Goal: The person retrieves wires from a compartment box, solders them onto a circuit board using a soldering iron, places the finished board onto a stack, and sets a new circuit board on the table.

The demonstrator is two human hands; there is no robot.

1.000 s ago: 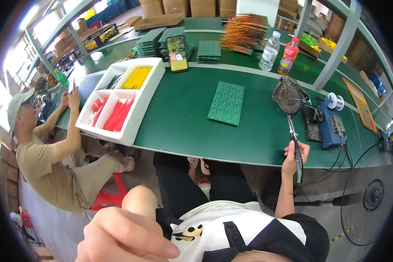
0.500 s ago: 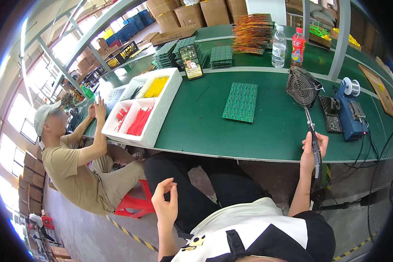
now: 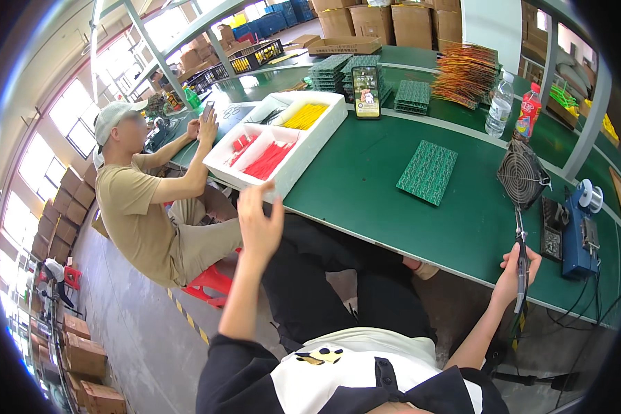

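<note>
My right hand [image 3: 514, 270] grips a thin soldering iron [image 3: 521, 265] at the near edge of the green table [image 3: 366, 200], tip pointing away from me. My left hand [image 3: 259, 222] is raised in the air with fingers apart and holds nothing; it hovers just in front of the near corner of a white foam tray [image 3: 309, 148]. The tray holds red and yellow wire pieces in compartments. A green circuit board [image 3: 428, 172] lies flat on the table, between the tray and a small round fan [image 3: 522, 175].
A blue soldering station [image 3: 578, 231] with a solder spool sits at the right. A phone [image 3: 367, 92] stands propped behind the tray, by stacks of green boards. Two bottles [image 3: 510, 109] stand at the back. A person in a tan shirt [image 3: 134, 214] sits left, holding a phone.
My left hand has risen from low near my lap up toward the tray's corner. The view has swung left and tilted. My right hand keeps hold of the soldering iron.
</note>
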